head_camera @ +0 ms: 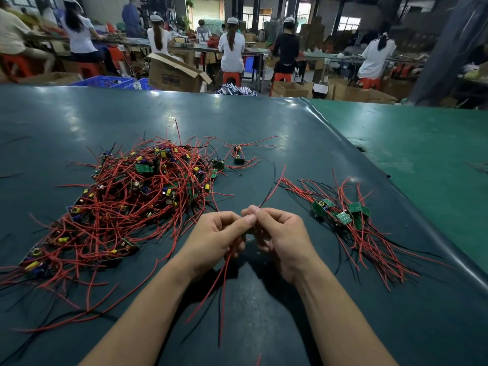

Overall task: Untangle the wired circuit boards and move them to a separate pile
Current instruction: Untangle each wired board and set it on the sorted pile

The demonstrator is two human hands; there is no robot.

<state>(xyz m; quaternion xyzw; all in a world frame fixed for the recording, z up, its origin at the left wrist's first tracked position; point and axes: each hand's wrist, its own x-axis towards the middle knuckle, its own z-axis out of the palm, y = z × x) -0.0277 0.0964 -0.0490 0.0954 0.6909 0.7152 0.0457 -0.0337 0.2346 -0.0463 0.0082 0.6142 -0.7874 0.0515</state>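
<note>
Bare forearms, no sleeves; left hand (216,233) and right hand (280,236) ungloved.

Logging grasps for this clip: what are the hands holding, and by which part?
Both hands, left hand and right hand, pinch the red and black wires of one unit between them; its circuit board is hidden behind the fingers.

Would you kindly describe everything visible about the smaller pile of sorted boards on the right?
The sorted pile lies on the dark green table mat, right of both hands and touching neither. It holds several small green circuit boards clustered together, their thin red and black wires roughly combed, fanning up-left and down-right. It sits near the mat's right edge.
</note>
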